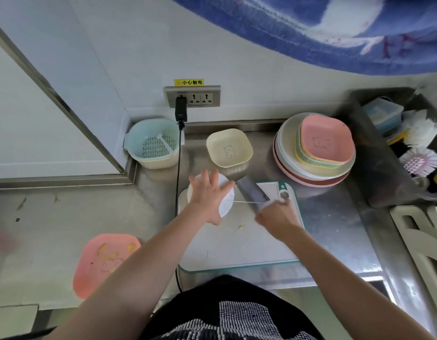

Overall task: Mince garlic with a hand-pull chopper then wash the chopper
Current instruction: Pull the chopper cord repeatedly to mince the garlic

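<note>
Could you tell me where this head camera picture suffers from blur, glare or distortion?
Head view: the right hand pulling the cord is motion-blurred; wide-angle distortion bends the countertop edges and wall; soft glare lies on the steel beside the cream dish; the left hand on the chopper stays fairly sharp.

Kitchen, steel counter (pixel 65 217), stacked plates (pixel 313 165), sink (pixel 384 168), cutting board (pixel 237 246)

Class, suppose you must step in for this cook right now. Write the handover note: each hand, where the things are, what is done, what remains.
Left hand: flat, fingers spread, pressing the white chopper onto the cutting board.
Right hand: gripping the pull handle, cord drawn out taut.
A knife lies on the board's far edge.
Done: chopper closed, pulling under way.
Left: finish mincing, empty it, wash it at the sink.
</note>
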`<state>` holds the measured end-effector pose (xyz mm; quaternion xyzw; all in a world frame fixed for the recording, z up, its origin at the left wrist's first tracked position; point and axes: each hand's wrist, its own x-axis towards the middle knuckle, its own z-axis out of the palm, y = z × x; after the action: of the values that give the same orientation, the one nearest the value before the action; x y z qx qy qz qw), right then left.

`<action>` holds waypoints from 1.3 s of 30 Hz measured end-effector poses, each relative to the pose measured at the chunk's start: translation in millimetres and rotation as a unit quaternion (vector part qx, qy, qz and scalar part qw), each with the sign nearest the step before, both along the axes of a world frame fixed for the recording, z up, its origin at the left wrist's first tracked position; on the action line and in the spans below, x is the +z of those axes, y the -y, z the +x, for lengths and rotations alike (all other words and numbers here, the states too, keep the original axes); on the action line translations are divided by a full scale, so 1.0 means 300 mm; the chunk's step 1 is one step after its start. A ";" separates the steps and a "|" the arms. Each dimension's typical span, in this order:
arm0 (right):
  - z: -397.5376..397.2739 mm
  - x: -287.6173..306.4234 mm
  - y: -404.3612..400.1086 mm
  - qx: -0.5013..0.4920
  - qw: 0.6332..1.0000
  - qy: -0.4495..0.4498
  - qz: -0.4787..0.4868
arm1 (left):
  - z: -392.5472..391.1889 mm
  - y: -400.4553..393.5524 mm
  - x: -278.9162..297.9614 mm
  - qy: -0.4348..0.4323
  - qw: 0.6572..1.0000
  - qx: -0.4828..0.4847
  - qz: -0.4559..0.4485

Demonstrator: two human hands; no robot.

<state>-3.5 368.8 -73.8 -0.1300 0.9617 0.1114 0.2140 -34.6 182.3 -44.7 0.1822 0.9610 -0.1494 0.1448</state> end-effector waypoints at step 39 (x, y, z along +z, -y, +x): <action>0.030 0.019 0.094 -0.023 0.995 -0.051 -0.080 | 0.030 -0.123 -0.009 0.018 1.000 -0.015 0.015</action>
<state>5.5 340.7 -68.2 -0.1181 0.9800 0.0358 0.1559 -25.7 219.2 -47.4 0.2014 0.9576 -0.1336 0.1570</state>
